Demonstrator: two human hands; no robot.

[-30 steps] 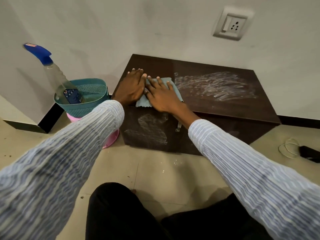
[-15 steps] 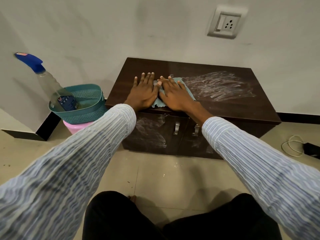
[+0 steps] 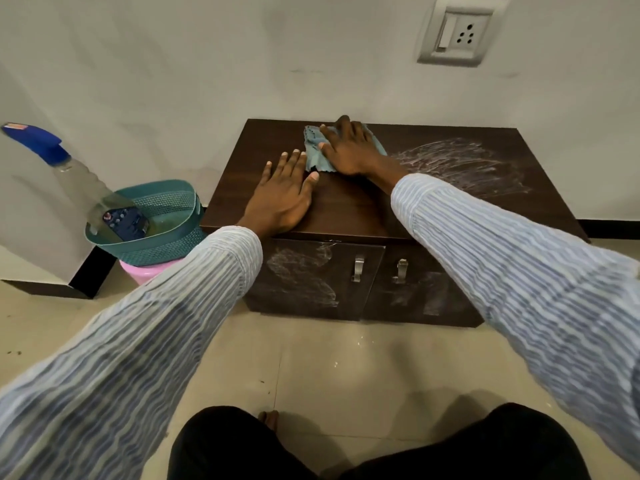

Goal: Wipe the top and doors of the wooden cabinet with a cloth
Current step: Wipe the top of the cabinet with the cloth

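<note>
On the cabinet top (image 3: 346, 206), toward its back edge: right hand (image 3: 349, 150) lies palm-down on the blue-green cloth (image 3: 313, 152), fingers straight and spread, pressing it flat to the wood. No curl or pinch visible. Cloth is crumpled, sticking out past the fingers at 9 o'clock of the hand, with a corner showing at 3 o'clock.

Left hand (image 3: 282, 194) sits at 7 o'clock of the cloth, flat on bare wood near the front edge, fingers straight and close together, holding nothing. Its thumb tip is just beside the cloth's lower edge; can't tell if it touches.

Cabinet stands against the wall, at 12 o'clock from the person's knees (image 3: 221, 441). White smeary residue (image 3: 460, 164) covers the top at 3 o'clock of the right hand. Similar smears on the left door (image 3: 311, 282) and, fainter, on the right door (image 3: 422, 292). Two metal handles (image 3: 358, 270) near the door seam. Both doors closed.

At 9 o'clock of the cabinet: teal basket (image 3: 162, 223) sitting on something pink (image 3: 142, 271), touching or just beside the cabinet's side. Spray bottle (image 3: 69, 171) with blue trigger head leans in the basket, tilted toward 10 o'clock.

Wall socket (image 3: 457, 36) at 1 o'clock above the cabinet. Both sleeves (image 3: 519, 268) striped, light blue and white. Tiled floor (image 3: 329, 368) below.
</note>
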